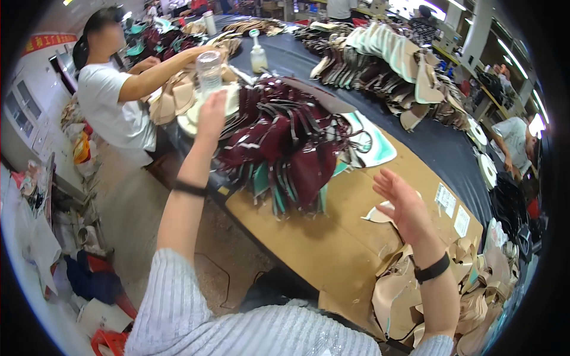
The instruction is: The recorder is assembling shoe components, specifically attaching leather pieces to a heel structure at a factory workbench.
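The heap of glossy maroon pieces (297, 136) was found at the left edge of the table (291, 59), overlapping the far end of the cardboard sheet (309, 243). The left hand (212, 114) was extended past that edge, near a clear plastic cup (208, 68) and white rolls (191, 120); blurring prevented any finding on whether it gripped or touched anything. The right hand (402, 199) was released, fingers spread, above a pale piece (377, 215) toward the cardboard's right edge. Loose beige pieces (395, 291) lay at its near right corner. In judgement, good handling called for the left hand to stay clear of the cup and of the co-worker (116, 113) reaching in alongside, and for the maroon pieces to be taken by their edges, a few at once, since overlapping, probably flexible layers could drag neighbours over the left edge. The cardboard's bare middle appeared best suited for squaring them.
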### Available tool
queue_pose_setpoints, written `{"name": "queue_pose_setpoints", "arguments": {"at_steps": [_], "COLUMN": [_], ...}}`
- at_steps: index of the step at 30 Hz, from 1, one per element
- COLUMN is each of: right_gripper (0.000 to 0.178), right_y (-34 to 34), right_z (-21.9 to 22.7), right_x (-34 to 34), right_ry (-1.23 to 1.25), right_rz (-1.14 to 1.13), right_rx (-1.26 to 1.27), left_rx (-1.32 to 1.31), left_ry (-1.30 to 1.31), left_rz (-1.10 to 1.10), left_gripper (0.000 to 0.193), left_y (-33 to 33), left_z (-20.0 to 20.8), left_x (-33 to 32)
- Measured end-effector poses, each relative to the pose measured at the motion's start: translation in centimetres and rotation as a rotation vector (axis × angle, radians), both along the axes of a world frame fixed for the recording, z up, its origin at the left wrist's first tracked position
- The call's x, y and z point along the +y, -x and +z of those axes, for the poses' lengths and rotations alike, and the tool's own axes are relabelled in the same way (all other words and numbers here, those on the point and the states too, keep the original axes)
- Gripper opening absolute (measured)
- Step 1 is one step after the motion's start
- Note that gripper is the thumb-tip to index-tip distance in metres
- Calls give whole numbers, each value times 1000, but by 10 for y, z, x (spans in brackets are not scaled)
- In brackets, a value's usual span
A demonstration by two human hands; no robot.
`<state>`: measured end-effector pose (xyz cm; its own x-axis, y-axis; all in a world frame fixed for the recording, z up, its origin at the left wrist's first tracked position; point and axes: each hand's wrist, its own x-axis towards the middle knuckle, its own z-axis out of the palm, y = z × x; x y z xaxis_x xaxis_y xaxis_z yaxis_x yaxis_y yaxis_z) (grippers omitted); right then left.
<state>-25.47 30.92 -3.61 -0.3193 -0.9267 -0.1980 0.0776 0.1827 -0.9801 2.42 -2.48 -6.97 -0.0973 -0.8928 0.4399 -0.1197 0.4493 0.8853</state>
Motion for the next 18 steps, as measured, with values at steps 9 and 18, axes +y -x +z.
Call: {"name": "queue_pose_setpoints", "arguments": {"at_steps": [9, 18], "right_gripper": [70, 67], "right_y": [-50, -74], "right_z": [-85, -93], "right_x": [-41, -61], "right_ry": [-61, 102], "right_rz": [-119, -92], "right_rx": [-336, -312], "left_rx": [-493, -249], "left_ry": [-358, -549], "left_rz": [-329, -658], "left_gripper": [92, 96], "left_y": [49, 88], "left_z": [3, -15], "left_x": [-59, -46]}}
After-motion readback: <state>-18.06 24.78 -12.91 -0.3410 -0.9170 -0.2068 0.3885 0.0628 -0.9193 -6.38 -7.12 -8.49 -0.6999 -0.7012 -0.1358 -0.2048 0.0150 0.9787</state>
